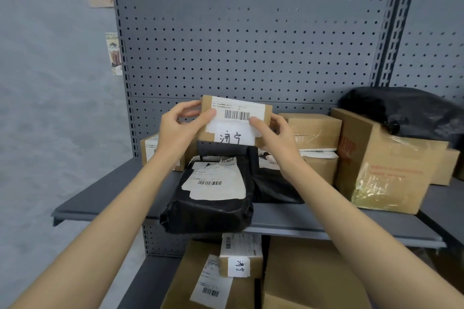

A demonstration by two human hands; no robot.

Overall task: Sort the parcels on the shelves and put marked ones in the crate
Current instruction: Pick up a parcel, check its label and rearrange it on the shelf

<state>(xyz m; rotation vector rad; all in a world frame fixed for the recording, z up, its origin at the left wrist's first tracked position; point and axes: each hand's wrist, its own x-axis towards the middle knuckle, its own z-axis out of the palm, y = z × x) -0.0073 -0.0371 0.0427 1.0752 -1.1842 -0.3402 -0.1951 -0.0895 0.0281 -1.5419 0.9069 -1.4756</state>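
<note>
So I've got this small brown cardboard box with a white barcode label and a handwritten white tag (236, 121) up in front of me, lifted clear above the grey metal shelf (105, 198). My left hand (179, 129) pinches its left end, thumb on the front face, and my right hand (272, 133) grips the right end the same way, so both are clamped on it, one per side.

It looks light and stiff to me, a box I could easily carry one-handed. The label paper looks a bit slick, so I'd keep my fingers on the bare cardboard edges rather than the sticker.

The handwritten tag makes me think it's a marked one, so it's probably crate-bound, though I can't see the crate from here. Right below it sits a black plastic mailer bag with a torn white label (211, 193), soft and floppy by the look of it. On the lower shelf there's another small brown box with the same handwritten tag (239, 256).
</note>
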